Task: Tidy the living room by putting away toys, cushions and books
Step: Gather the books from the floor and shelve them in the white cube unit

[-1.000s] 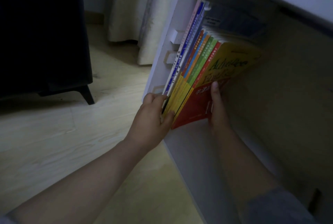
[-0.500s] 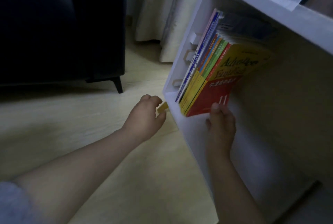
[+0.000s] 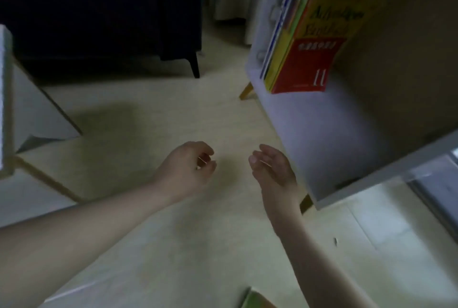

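Both arms out front, forearms bare. Left forearm (image 3: 86, 228) runs from the lower-left edge, angled up and to the right. Left grip (image 3: 187, 168) has its back toward the camera, fingers (image 3: 205, 156) loosely curled inward, holding nothing. Right forearm (image 3: 304, 245) runs from the bottom edge, close to vertical. Right grip (image 3: 272, 168) is edge-on, palm facing the left one, digits relaxed and slightly bent, empty. Grips are roughly level, apart, not touching. Slight blur on both.
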`<state>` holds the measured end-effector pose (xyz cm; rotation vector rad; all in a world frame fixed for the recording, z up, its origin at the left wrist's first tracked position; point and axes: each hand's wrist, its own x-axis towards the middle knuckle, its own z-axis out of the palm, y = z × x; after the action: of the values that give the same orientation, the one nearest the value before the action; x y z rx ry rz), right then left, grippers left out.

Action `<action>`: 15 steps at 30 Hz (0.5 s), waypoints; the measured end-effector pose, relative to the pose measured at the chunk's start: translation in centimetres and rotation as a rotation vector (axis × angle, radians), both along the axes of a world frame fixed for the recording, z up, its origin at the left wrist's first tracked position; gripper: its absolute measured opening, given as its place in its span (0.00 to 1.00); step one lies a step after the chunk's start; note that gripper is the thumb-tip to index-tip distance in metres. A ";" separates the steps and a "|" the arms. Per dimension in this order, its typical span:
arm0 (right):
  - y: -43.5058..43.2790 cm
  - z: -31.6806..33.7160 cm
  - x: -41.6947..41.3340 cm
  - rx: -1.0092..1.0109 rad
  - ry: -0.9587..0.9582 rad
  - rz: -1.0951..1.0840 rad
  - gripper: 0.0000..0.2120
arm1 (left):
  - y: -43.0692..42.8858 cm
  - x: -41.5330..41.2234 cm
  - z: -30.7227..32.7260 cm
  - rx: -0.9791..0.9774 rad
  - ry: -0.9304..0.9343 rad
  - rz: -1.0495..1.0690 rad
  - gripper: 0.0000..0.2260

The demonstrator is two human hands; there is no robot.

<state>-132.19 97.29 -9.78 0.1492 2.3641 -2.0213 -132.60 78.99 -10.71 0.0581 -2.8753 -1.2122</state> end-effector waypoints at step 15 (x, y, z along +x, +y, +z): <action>10.6 -7.7 15.5 0.703 -0.242 0.314 0.26 | 3.9 15.0 -7.8 0.016 -0.275 -0.194 0.07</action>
<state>-116.71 107.88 -17.47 0.0267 2.6092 -0.9287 -117.60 82.94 -18.49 -0.0613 -3.1714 -1.3565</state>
